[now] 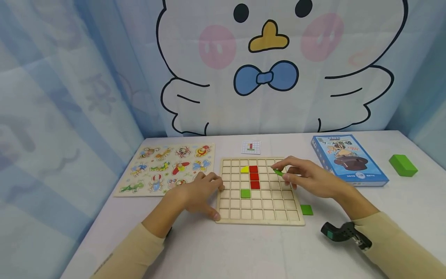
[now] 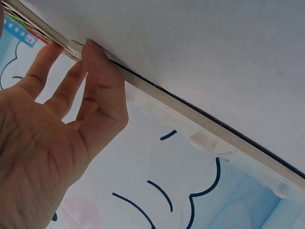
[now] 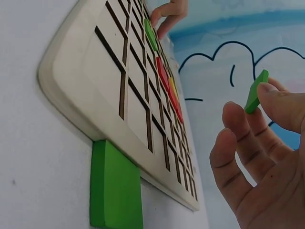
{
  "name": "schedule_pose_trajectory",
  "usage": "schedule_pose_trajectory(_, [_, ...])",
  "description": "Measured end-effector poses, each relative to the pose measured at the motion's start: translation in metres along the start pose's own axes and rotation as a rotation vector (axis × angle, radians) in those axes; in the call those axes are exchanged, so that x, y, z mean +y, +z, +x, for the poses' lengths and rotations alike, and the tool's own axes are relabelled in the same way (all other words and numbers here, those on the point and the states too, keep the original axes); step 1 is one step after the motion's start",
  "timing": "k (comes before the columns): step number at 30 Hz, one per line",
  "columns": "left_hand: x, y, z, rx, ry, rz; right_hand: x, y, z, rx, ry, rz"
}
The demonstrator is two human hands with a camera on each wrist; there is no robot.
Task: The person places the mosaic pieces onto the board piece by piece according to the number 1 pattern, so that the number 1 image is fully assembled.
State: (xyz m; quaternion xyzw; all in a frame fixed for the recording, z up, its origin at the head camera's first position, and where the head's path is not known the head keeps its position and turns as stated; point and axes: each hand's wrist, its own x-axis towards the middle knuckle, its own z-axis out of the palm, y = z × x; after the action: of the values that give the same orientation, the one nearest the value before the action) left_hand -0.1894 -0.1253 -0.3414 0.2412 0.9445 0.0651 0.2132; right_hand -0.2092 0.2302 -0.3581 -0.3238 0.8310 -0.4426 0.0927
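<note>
A pale wooden grid board lies in the middle of the table. Three red square tiles form a column in it, with a yellow tile left of the top one and a green tile lower left. My left hand rests at the board's left side, fingers on the edge and thumb at the near corner. Over the board's right part, my right hand pinches a thin green square tile between thumb and fingers. Another green tile lies on the table against the board's right edge.
Behind the board is a small pattern card. An insect puzzle board lies left, partly under my left forearm. To the right are a blue box and a green block. A printed curtain hangs behind the table.
</note>
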Motion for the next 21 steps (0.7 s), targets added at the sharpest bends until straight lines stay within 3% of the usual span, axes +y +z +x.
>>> schedule_pose_trajectory(21, [-0.002,0.001,0.0,0.013,0.01,-0.026,-0.001,0.014,0.019,-0.077,-0.076,0.025])
